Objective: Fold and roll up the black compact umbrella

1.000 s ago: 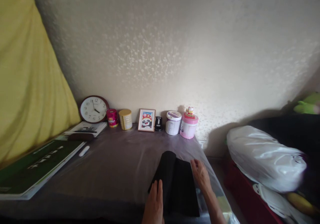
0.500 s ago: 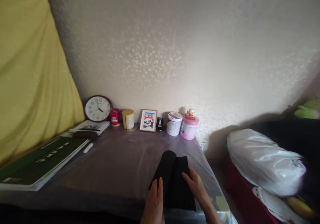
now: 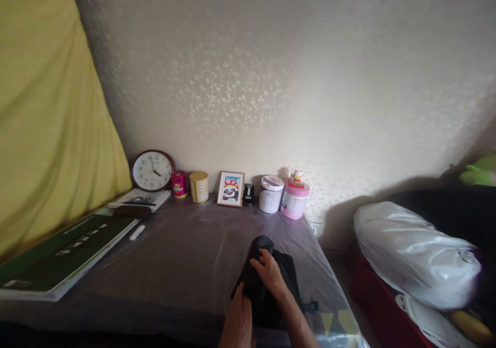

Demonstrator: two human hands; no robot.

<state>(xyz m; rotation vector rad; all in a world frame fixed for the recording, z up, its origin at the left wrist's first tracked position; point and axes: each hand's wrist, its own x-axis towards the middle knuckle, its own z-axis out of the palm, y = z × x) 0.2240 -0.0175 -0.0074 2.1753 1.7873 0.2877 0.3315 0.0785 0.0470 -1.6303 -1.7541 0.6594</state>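
A piece of folded black fabric [image 3: 284, 268] lies near the right front of the table, one fold raised along its left side. My left hand [image 3: 239, 312] is at its lower left edge, fingers close together and gripping that edge. Over the upper fold is my right hand [image 3: 269, 273], its fingers curled and holding the fabric. My right forearm hides part of the cloth's middle. A small dark strap-like end [image 3: 311, 305] sticks out on the right.
Along the wall stand a clock [image 3: 153, 170], a pink tin [image 3: 179, 184], a yellow-lidded can [image 3: 199, 187], a panda picture frame [image 3: 231, 188] and two tubs [image 3: 271, 195]. A green book [image 3: 73, 250] lies left. Right of the table is a white plastic bag [image 3: 414, 255].
My right hand has moved from the fabric's right edge leftward onto its upper fold. The fabric's right part has shifted and a strap-like end now shows. My left hand stays at the left edge.
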